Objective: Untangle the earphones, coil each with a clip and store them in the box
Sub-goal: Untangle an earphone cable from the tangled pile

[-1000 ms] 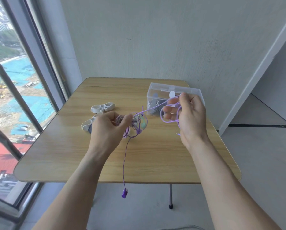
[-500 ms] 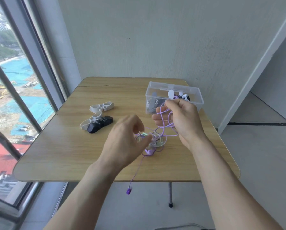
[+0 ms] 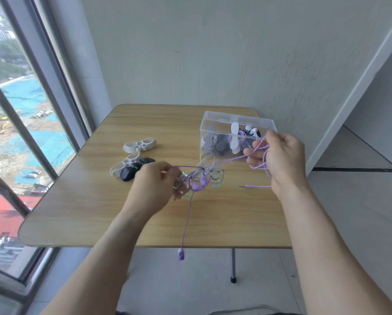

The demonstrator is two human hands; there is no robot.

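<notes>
The left hand [image 3: 155, 186] pinches the knotted bundle of purple earphones [image 3: 200, 179], held above the wooden table [image 3: 88, 201], while the right hand [image 3: 279, 159] curls round several loops of the same cord. One strand stretches between the hands, rising toward the right hand, and another hangs straight down from the knot to a purple end piece [image 3: 181, 254] below the table edge. The knot is blurred — pale green strands run through it — and just beyond the right hand's fingers stands the clear box [image 3: 213, 117], its contents only partly legible.

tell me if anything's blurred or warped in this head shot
Head view: wide-angle bend bows the window frame; the tangled earphones by the left hand smear with motion blur; the clear box stays sharp; daylight is soft, without hard glare.
</notes>
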